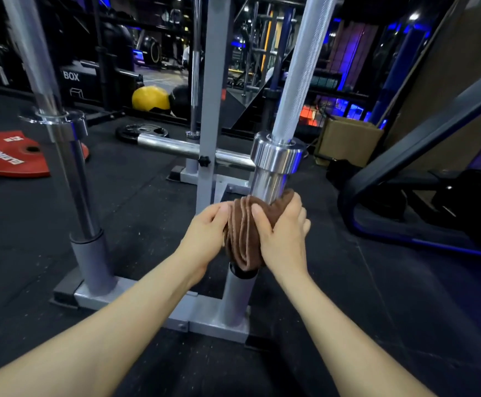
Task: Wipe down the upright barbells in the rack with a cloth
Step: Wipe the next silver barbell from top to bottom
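A chrome barbell point(293, 90) stands upright in the right tube of a grey floor rack point(136, 299). A folded brown cloth point(240, 233) is wrapped round its lower sleeve, just above the tube. My right hand point(283, 227) grips the cloth round the sleeve from the right. My left hand point(205, 224) pinches the cloth's left edge. A second upright barbell point(53, 110) stands in the left tube, untouched. A third bar point(195, 67) stands farther back behind the rack's post.
A red weight plate point(7, 156) lies on the black rubber floor at left. A black plate point(142, 132), a yellow ball point(150, 98) and a black ball lie behind the rack. A cardboard box point(348, 138) and a dark bench frame point(422, 173) stand at right.
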`<state>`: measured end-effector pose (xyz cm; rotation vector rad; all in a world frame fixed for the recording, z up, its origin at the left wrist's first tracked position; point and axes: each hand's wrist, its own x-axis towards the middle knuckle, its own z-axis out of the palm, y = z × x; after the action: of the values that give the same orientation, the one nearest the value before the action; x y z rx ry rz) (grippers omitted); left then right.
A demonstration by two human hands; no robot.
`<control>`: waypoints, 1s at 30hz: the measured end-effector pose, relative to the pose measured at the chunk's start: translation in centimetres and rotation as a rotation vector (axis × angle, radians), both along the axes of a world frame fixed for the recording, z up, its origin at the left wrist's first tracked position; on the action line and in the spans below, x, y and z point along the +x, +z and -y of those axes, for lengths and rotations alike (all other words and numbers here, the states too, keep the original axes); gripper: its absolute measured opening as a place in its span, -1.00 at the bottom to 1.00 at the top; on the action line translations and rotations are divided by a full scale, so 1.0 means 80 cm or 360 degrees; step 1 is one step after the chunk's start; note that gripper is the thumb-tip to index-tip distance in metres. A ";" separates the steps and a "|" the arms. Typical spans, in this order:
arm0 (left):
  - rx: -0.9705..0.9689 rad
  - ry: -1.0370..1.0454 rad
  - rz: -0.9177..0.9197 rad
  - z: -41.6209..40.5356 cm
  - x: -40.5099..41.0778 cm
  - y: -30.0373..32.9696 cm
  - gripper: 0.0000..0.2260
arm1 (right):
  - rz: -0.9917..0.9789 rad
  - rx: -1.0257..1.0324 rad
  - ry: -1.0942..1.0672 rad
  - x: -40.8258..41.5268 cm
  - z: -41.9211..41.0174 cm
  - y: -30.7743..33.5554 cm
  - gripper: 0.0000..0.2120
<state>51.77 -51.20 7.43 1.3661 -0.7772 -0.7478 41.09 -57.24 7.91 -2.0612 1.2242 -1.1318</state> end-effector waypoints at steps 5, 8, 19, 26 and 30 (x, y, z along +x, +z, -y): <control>0.0073 -0.0051 -0.0120 0.012 -0.002 0.003 -0.68 | 0.0186 -0.0197 -0.0090 0.009 0.007 0.029 -0.35; 0.0063 -0.0079 -0.0143 0.022 0.003 -0.001 -0.65 | 0.0194 -0.0304 -0.0102 0.013 0.015 0.031 -0.33; 0.0116 -0.0126 -0.0009 0.017 0.002 -0.013 -0.73 | 0.0091 -0.0181 -0.0010 0.006 0.016 0.015 -0.33; 0.0178 -0.0125 0.0003 0.020 0.007 -0.024 -0.64 | -0.0140 0.0005 0.0133 -0.004 0.019 -0.042 -0.23; 0.0228 -0.0135 0.0141 0.016 0.004 -0.033 -0.70 | -0.0416 0.0224 0.0177 -0.013 0.017 -0.079 -0.26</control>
<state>52.06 -52.48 4.76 1.5105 -0.8697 -0.8266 40.05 -58.63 1.55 -2.1874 1.2513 -0.7212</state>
